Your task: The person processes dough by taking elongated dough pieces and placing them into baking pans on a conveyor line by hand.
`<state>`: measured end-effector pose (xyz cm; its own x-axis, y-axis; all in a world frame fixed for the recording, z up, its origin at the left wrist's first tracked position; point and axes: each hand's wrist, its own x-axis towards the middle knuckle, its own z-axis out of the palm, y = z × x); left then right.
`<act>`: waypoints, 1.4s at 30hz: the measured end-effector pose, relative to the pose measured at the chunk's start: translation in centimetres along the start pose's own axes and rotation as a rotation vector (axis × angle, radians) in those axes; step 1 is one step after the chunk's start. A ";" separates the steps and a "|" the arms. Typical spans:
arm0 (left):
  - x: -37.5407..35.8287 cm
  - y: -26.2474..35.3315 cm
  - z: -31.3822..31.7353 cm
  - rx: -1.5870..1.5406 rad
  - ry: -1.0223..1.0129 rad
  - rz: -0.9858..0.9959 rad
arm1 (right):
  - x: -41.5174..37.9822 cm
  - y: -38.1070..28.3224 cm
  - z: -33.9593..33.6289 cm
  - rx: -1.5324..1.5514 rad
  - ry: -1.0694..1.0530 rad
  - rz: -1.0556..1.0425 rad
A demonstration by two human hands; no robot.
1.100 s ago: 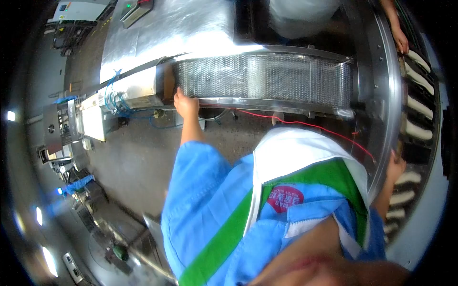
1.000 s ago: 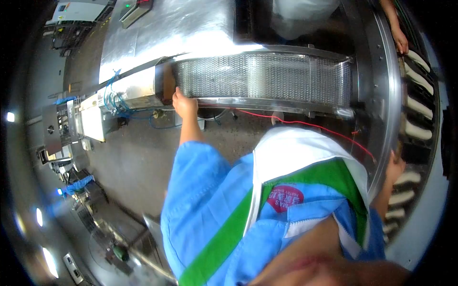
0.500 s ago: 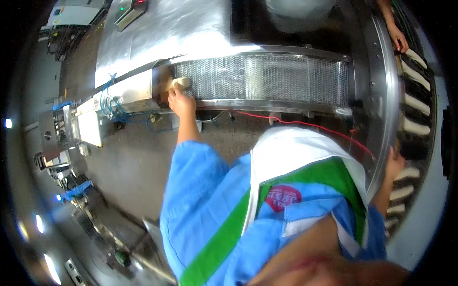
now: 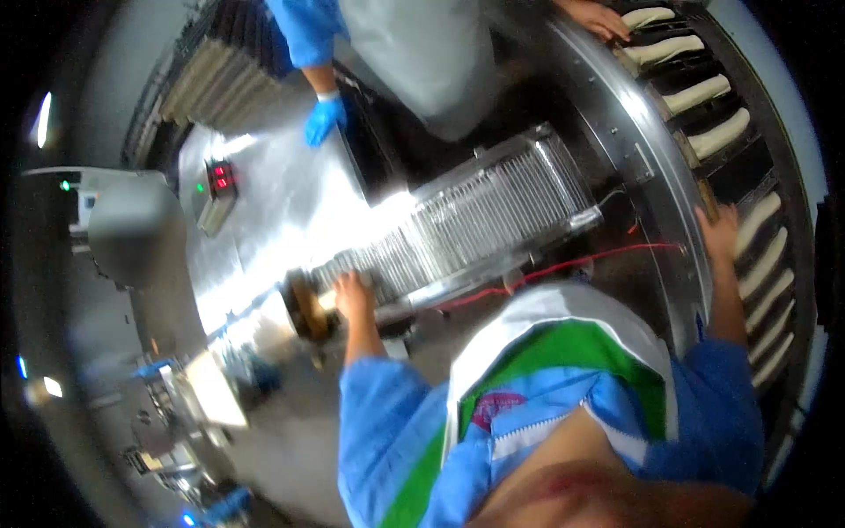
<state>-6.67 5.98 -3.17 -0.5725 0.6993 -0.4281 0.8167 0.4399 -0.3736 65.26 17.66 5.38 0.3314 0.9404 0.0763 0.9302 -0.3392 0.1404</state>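
My left hand (image 4: 354,297) is at the near-left end of the metal slatted conveyor (image 4: 475,216), fingers closed around a pale dough piece (image 4: 327,301) that is blurred and partly covered by the hand. My right hand (image 4: 721,233) reaches over the curved metal rim (image 4: 651,132) on the right. Its fingers are apart, with the tips beside the brown end of a dark tray slot (image 4: 709,201). Long white dough strips (image 4: 720,132) lie in the dark slots above and below that hand.
Across the conveyor stands a co-worker in a grey apron (image 4: 422,53), with a blue-gloved hand (image 4: 326,120) over the steel table (image 4: 273,211) and a bare hand (image 4: 596,18) near the trays. A red digital display (image 4: 220,174) sits on the table. A red cable (image 4: 563,273) runs below the conveyor.
The view has turned, so the conveyor now slants. More of the co-worker has come into view. My right hand has shifted up along the slots; my left stays at the conveyor end.
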 end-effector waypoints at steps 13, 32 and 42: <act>3.2 -12.9 -12.0 -1.222 0.366 -0.146 | -1.7 -14.4 -2.8 0.162 -0.225 0.004; -2.7 22.5 -39.7 -1.887 0.008 1.169 | -2.3 -28.0 -2.3 0.328 -0.143 -0.258; -1.3 38.4 -28.3 -0.614 0.441 1.419 | -14.6 -12.6 -8.1 0.708 0.099 0.052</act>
<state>27.48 37.90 6.37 0.6116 0.7714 0.1758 0.6099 -0.6012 0.5163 47.38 8.03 10.49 0.3938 0.9053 0.1591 0.8034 -0.2550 -0.5380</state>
